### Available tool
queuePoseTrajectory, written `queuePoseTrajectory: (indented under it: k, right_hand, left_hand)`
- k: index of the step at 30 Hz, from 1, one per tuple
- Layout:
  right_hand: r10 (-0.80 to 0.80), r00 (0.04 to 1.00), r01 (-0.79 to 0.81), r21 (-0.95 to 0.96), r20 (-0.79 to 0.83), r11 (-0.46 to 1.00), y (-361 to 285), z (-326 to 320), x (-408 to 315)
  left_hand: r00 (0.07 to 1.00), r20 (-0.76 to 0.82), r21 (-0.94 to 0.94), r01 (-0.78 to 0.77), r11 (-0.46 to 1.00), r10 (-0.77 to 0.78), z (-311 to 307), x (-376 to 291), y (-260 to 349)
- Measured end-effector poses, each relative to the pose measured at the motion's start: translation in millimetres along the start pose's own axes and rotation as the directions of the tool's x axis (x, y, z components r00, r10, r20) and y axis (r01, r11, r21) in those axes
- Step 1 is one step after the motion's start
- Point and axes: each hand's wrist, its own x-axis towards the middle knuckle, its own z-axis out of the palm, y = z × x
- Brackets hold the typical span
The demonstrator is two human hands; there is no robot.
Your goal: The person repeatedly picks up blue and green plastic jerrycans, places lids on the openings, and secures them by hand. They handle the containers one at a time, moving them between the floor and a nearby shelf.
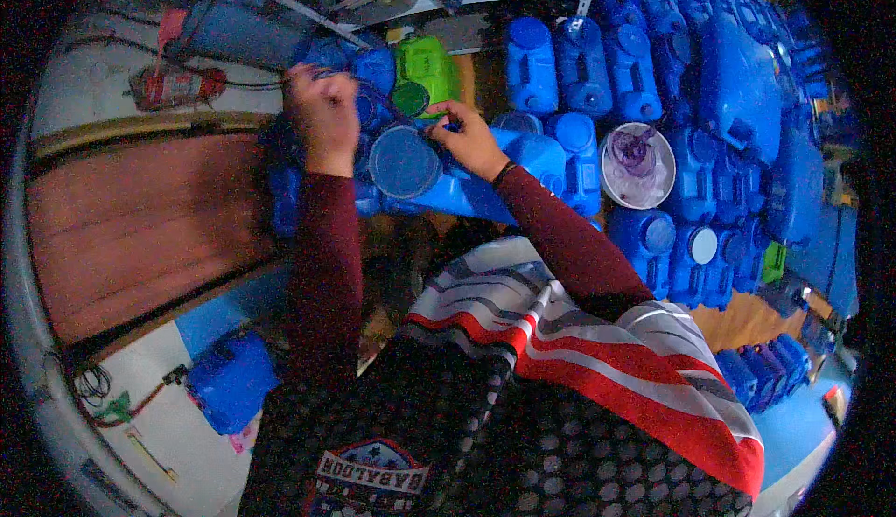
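Note:
My left hand [323, 114] is raised on the left, blurred, with its fingers curled; whether something is between them cannot be made out. My right hand [465, 140] reaches over the blue containers, thumb and index finger nearly together beside a thin dark line that seems to run between the hands. Just below its fingertips is the round blue lid [404, 161] of a large blue plastic container lying in front of me. A bright green plastic jug [425, 69] with a dark green cap [410, 99] stands behind my right fingertips.
Many blue plastic jerrycans [532, 62] stand in rows to the right. A white bucket [638, 165] holds a purplish object among them. A metal shelf [476, 0] spans the top. At left are a reddish-brown panel [154, 223] and a red device [175, 89] with cables.

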Motion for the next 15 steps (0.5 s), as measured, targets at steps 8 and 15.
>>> queuePoseTrajectory:
  k: [8,15]
  right_hand:
    - [-0.004,0.998,-0.012,0.273,0.057,0.962,-10.4,11.5,-3.9]
    - [-0.294,0.939,0.335,0.273,-0.179,0.902,-35.3,-14.6,-30.8]
  left_hand:
    - [0.972,0.068,0.428,-0.232,0.873,0.225,-177.0,106.2,7.6]
    - [0.931,0.261,-0.064,0.281,0.958,-0.256,98.1,-59.7,31.3]
